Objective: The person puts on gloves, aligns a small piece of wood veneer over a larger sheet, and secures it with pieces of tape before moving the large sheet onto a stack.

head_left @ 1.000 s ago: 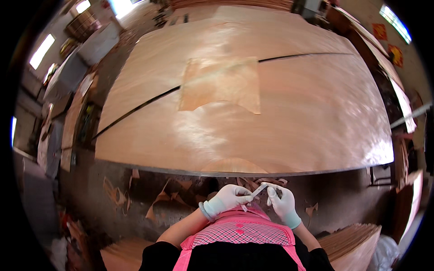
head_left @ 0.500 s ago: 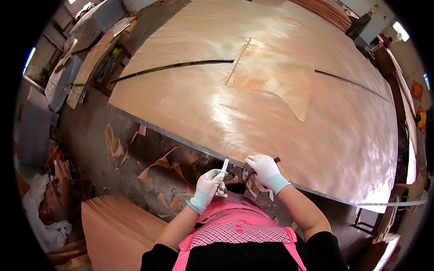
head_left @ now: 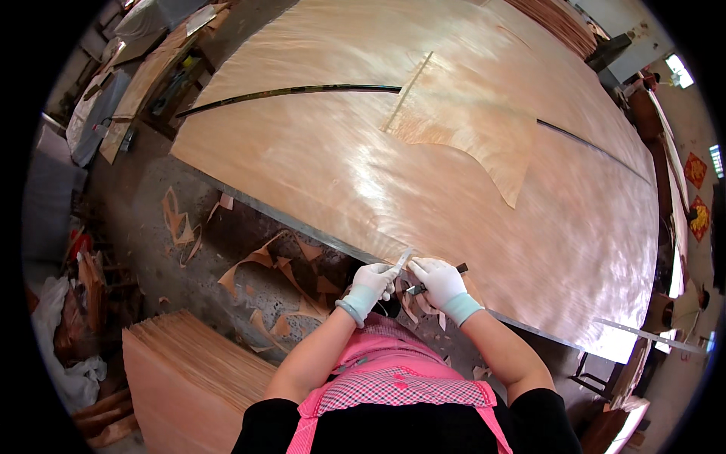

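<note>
My left hand [head_left: 372, 281], in a white glove with a light-green cuff, is closed around a narrow flat white strip [head_left: 403, 258]; its far end points up beside my right hand. My right hand [head_left: 439, 278], gloved alike, is closed on a dark-handled tool [head_left: 463, 268]. That handle shows past the knuckles, and a dark part sticks out below the fingers; the kind of tool cannot be made out. Both hands are close together at the near edge of a broad tabletop [head_left: 318, 166] with a glossy tan, wood-like surface.
A loose tan veneer sheet [head_left: 461, 125] with a curved edge lies across a dark strip [head_left: 302, 91] on the table. A metal ruler [head_left: 658, 335] juts off the right corner. Veneer scraps [head_left: 257, 261] litter the floor. A tall veneer stack [head_left: 189, 371] stands at lower left.
My left hand has moved right and up with the white strip, bringing it next to my right hand. My right hand has stayed nearly in place. The view has shifted slightly.
</note>
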The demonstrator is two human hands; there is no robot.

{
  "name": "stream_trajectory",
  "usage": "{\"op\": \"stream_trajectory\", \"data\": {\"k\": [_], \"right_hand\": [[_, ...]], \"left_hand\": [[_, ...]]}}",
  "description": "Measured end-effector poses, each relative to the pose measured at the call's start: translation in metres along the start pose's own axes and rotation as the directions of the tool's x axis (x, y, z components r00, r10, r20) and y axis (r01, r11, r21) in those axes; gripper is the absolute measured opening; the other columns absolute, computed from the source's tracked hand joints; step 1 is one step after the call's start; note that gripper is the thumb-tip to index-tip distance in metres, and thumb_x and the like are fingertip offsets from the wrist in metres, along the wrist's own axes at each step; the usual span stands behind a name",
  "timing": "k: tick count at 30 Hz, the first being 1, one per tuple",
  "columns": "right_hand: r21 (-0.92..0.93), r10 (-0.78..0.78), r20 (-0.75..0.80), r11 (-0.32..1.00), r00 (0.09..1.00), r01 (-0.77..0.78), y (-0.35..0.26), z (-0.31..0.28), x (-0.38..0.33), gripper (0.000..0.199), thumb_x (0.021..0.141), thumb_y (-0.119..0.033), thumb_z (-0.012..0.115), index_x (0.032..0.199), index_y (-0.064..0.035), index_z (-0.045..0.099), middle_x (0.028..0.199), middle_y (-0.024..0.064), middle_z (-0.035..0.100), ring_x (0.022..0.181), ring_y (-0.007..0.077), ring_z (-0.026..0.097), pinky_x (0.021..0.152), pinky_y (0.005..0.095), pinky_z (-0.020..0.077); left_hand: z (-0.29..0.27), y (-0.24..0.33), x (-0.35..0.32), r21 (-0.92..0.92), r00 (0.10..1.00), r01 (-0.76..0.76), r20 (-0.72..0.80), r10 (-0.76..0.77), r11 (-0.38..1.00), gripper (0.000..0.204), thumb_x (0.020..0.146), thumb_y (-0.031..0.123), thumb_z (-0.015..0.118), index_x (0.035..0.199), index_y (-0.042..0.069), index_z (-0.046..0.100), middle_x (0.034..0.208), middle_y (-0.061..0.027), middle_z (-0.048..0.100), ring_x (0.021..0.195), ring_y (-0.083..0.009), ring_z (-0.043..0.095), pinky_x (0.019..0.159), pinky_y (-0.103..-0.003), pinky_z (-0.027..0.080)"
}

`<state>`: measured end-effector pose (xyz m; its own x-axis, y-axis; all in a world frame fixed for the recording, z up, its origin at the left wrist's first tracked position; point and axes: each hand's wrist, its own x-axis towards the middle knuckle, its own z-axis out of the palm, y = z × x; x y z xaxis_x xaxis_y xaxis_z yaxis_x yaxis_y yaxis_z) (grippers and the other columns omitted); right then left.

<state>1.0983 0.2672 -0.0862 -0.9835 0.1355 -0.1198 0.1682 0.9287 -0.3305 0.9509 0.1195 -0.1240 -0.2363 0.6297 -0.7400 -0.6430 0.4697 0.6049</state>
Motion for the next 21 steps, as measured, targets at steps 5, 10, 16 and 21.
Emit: {"op": "stream_trajectory", "data": {"k": [5, 10, 16, 21], "right_hand": [[-0.086, 0.003, 0.055, 0.996, 0.998, 0.002, -0.006, -0.007, 0.007, 0.063, 0.077, -0.013, 0.066, 0.138, -0.008, 0.05, 0.15, 0.0096, 0.045, 0.114, 0.0271, 0.059, 0.092, 0.041, 0.0487], [-0.203, -0.024, 0.048, 0.979, 0.999, 0.033, -0.008, -0.006, 0.006, 0.061, 0.079, -0.015, 0.063, 0.139, -0.0127, 0.05, 0.149, 0.0111, 0.045, 0.112, 0.0236, 0.058, 0.09, 0.0365, 0.0473], [-0.249, -0.043, 0.116, 0.966, 0.992, 0.071, -0.013, -0.008, 0.008, 0.058, 0.085, -0.016, 0.059, 0.141, -0.0169, 0.049, 0.152, 0.0132, 0.041, 0.114, 0.0234, 0.056, 0.091, 0.0345, 0.0455], [-0.203, 0.002, 0.112, 0.979, 0.994, 0.021, -0.014, -0.014, 0.004, 0.061, 0.082, -0.015, 0.062, 0.141, -0.0153, 0.048, 0.152, 0.0154, 0.039, 0.115, 0.0255, 0.056, 0.091, 0.0379, 0.0468]], "left_hand": [[0.004, 0.0, 0.001, -0.008, 0.999, -0.011, -0.037, 0.011, 1.0, 0.02, 0.096, 0.02, 0.064, 0.092, 0.0, 0.066, 0.065, -0.002, 0.058, 0.047, -0.0091, 0.052, 0.041, -0.023, 0.042], [-0.004, -0.008, -0.017, 0.104, 0.994, 0.086, -0.076, -0.079, 0.991, 0.03, 0.094, 0.026, 0.066, 0.088, -0.003, 0.066, 0.067, -0.0078, 0.065, 0.046, -0.0131, 0.057, 0.043, -0.026, 0.045], [-0.009, -0.016, -0.024, 0.677, 0.958, -0.225, 0.021, 0.287, 0.7, 0.034, 0.091, 0.033, 0.06, 0.081, 0.002, 0.07, 0.074, -0.0149, 0.069, 0.063, -0.0287, 0.067, 0.062, -0.041, 0.053], [-0.065, 0.048, -0.044, 0.926, 0.842, -0.095, -0.122, 0.526, 0.366, 0.026, 0.092, 0.023, 0.061, 0.087, -0.001, 0.068, 0.064, -0.0094, 0.063, 0.054, -0.0176, 0.062, 0.054, -0.035, 0.049]]}}
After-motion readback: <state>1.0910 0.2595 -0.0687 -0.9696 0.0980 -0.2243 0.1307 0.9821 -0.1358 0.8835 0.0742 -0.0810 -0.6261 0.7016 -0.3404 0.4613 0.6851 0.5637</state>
